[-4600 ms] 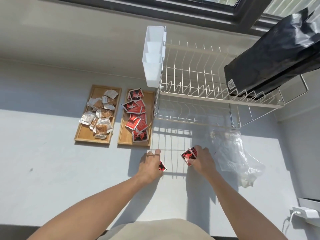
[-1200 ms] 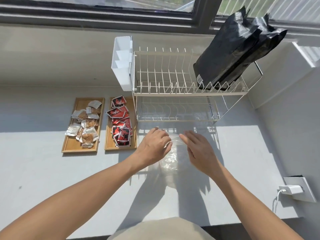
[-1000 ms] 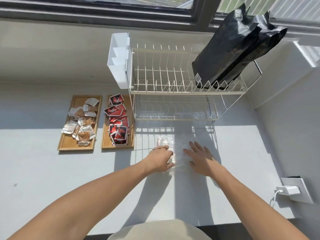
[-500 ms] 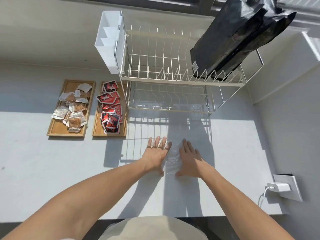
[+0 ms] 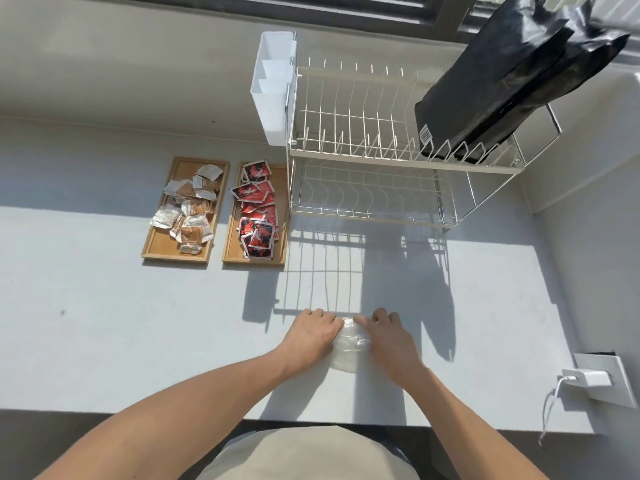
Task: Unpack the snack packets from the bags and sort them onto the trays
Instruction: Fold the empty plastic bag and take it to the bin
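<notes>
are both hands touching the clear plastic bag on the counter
Touching. The head view shows the left hand and right hand pressed against either side of the crumpled clear plastic bag, fingers overlapping its edges with no gap.

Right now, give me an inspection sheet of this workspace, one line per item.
Surface: pale counter, half in sun, half in shade.
Job's things: left tray holds white-and-brown packets; right tray holds red packets; clear plastic bag lies crumpled near the front edge.
Clutter: wire dish rack with a white caddy on its side and black bags on its top tier.
Hands: left hand and right hand, fingers curled on the plastic bag from either side.
Cables: white charger plugged into a wall outlet, its cable hanging down.
Surroundings: dark window frame above the counter.
</notes>
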